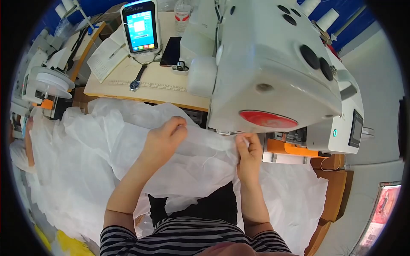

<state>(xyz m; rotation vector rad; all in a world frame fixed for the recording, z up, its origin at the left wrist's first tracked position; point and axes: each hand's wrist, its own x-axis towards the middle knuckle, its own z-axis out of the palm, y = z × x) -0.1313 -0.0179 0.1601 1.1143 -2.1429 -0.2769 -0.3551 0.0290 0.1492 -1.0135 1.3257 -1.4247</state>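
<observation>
Head view, looking down over the work. The person's left hand (164, 138) is closed on a bunched fold of thin white fabric (128, 149), fingers curled over the top of the fold. The right hand (249, 153) pinches the same fabric edge between thumb and fingers, just in front of the machine's near face. The two hands are a short way apart, with the cloth stretched between them. The fabric spreads wide: it drapes over the person's lap, runs left in a crumpled heap and falls away at near right.

Directly beyond the hands stands a large pale grey sewing machine (273, 72), with a red oval patch on its near face and black round knobs on its upper side. An orange part (294, 148) shows under the machine, just right of the right hand.

Far left of the machine, on a light wooden table (171, 94), stand a control panel with a lit blue screen (140, 27), a black phone (171, 50) and a wristwatch (136, 81). A white thread winder (49, 81) stands at far left. Striped sleeves (124, 241) show at the near edge.
</observation>
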